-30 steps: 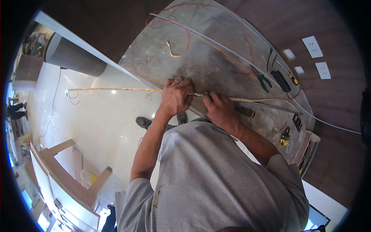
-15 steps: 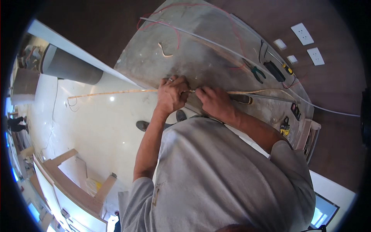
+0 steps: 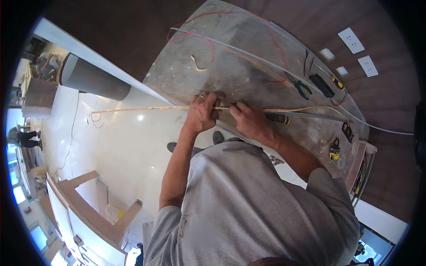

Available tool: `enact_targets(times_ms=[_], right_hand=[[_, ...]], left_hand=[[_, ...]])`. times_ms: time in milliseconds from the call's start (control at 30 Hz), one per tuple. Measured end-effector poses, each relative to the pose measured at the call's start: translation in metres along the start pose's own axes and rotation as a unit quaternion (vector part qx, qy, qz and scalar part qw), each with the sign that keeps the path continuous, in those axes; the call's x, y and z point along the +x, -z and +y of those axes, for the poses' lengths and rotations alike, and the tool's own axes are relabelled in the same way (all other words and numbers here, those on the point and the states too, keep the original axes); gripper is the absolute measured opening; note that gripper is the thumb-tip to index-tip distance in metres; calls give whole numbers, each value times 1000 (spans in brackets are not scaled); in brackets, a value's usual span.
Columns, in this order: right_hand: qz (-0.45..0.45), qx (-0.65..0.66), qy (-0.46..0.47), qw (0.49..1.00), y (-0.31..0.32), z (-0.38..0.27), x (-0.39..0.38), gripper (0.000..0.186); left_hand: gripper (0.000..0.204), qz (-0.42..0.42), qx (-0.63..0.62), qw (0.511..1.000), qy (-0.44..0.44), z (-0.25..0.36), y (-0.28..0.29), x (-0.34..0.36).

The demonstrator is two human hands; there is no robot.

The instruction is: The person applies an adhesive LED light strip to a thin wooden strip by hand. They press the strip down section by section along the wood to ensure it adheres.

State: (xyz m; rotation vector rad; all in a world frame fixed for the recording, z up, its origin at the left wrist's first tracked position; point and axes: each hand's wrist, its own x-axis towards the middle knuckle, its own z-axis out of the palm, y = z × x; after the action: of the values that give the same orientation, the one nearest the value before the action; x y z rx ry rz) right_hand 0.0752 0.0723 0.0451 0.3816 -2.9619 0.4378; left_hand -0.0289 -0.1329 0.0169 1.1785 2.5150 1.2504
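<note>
A long, thin, tan-and-white strip (image 3: 146,109), which looks like an LED light strip, runs across in front of me. A fine wire hangs from its left end. My left hand (image 3: 203,111) is closed on the strip, thumb and fingers pinching it. Just to the right, my right hand (image 3: 252,120) also pinches it, fingers bent. A short bit of strip shows between my hands; what is under the fingertips is hidden. Past my right hand the strip runs on over the grey worktop (image 3: 175,66). A dark-handled tool (image 3: 278,118) lies beside that hand.
On the worktop lie green-handled pliers (image 3: 303,89), a black box (image 3: 321,85), a yellow screwdriver (image 3: 337,83), a yellow tape measure (image 3: 334,150), red wire (image 3: 271,33) and a grey rod (image 3: 230,48). Left stands a grey cylinder (image 3: 95,80). People (image 3: 24,137) are far off at left.
The view has shifted slightly, so the scene sits a little farther right. Both hands stay closed on the strip, close together; the fingers have moved only slightly.
</note>
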Motion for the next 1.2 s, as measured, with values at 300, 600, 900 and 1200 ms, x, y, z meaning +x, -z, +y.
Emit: enact_targets(times_ms=[300, 600, 900, 1200], right_hand=[[-31, -46, 16, 998, -3, -6, 4, 10], [-15, -78, 22, 997, -6, -10, 1, 12], [-11, -53, 20, 998, -1, -6, 7, 13], [27, 101, -102, 989, 14, 26, -34, 17]], left_hand=[[62, 14, 5, 1000, -1, -3, -2, -1], [58, 26, 5, 1000, -7, -6, -7, 0], [59, 21, 7, 1000, -14, 0, -4, 2], [69, -8, -6, 1000, -13, 12, 10, 4]])
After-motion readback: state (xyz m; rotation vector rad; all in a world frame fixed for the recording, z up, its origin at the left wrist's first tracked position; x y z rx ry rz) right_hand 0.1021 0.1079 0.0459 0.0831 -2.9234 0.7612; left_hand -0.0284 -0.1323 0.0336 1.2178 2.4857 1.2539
